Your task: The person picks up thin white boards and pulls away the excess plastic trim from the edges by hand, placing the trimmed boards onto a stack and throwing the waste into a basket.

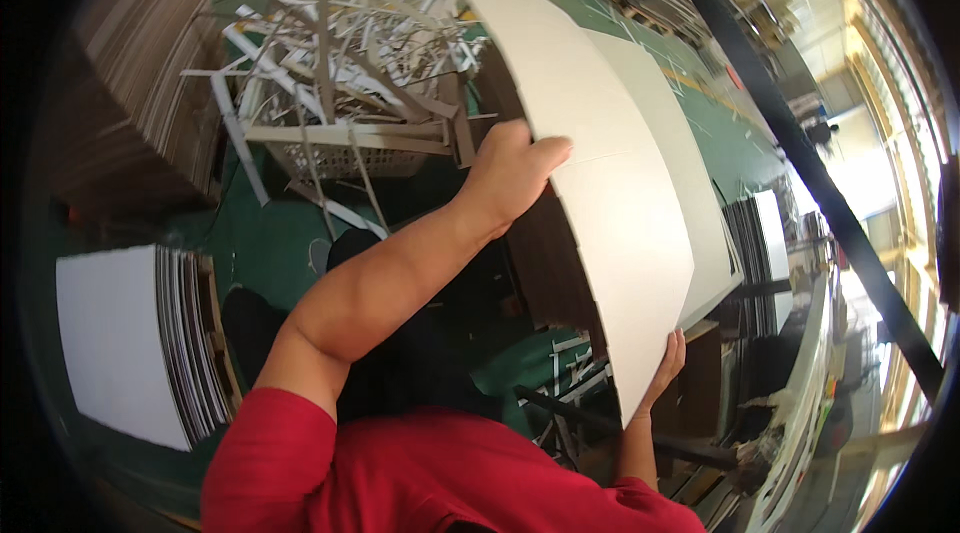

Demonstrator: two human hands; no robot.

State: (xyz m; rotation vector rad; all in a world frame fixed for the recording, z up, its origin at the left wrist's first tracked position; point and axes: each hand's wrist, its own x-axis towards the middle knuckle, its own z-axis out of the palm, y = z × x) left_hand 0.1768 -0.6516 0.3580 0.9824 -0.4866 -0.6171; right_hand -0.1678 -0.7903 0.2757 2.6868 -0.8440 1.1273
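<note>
A large cream-white cardboard sheet (610,173) is held in front of me, tilted and slightly bowed. My left hand (515,173) grips its left long edge, with the thumb on the upper face and the fingers underneath. Down at the near right corner, my right hand (668,373) closes on the sheet's edge; part of that hand is hidden behind the sheet. Beneath lies a tall stack of brown-edged cardboard (550,278), and another pale sheet (680,113) shows beyond the held one.
A white plastic basket (345,168) overflows with cardboard strips at upper left. Stacks of brown board (140,73) and white-faced sheets (125,333) stand left. A dark metal bar (800,153) crosses the right side. More sheets (770,253) lean beyond.
</note>
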